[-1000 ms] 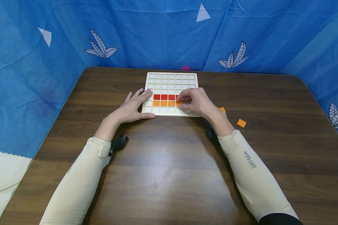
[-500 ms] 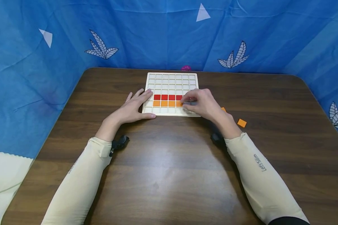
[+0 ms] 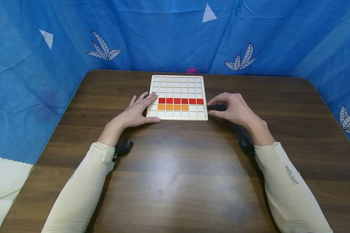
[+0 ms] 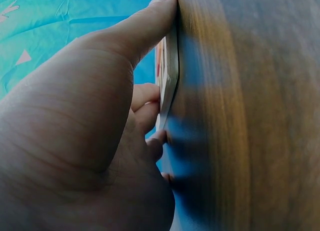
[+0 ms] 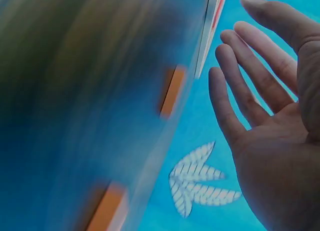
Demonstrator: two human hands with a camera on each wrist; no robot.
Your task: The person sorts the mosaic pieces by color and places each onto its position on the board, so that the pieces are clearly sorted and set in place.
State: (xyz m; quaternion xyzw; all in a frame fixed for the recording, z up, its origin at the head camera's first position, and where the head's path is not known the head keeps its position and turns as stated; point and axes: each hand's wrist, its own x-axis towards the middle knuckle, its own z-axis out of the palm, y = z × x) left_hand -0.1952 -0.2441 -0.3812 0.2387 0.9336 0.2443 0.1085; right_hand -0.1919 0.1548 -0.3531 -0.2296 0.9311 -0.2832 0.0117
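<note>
A cream gridded board (image 3: 177, 119) lies on the table with a row of several red square tiles (image 3: 177, 101) and, in front of it, a shorter row of several orange square tiles (image 3: 177, 107). My left hand (image 3: 135, 111) rests at the board's left side, fingers spread over the edge and thumb at the near corner. In the right wrist view my right hand (image 5: 270, 101) has relaxed fingers with nothing between them. It hovers just right of the board. Two loose orange tiles, one nearer the board (image 5: 172, 93) and one farther off (image 5: 107, 208), are hidden by my right hand and arm in the head view.
The brown wooden table (image 3: 169, 181) spreads around the board. Behind it hangs a blue cloth (image 3: 175, 35) with leaf prints. A dark wrist camera (image 3: 123, 149) sits by my left wrist.
My right hand has let go of the last orange tile in the row and moved right, off the board, uncovering the right end of the red row. My left hand has stayed put.
</note>
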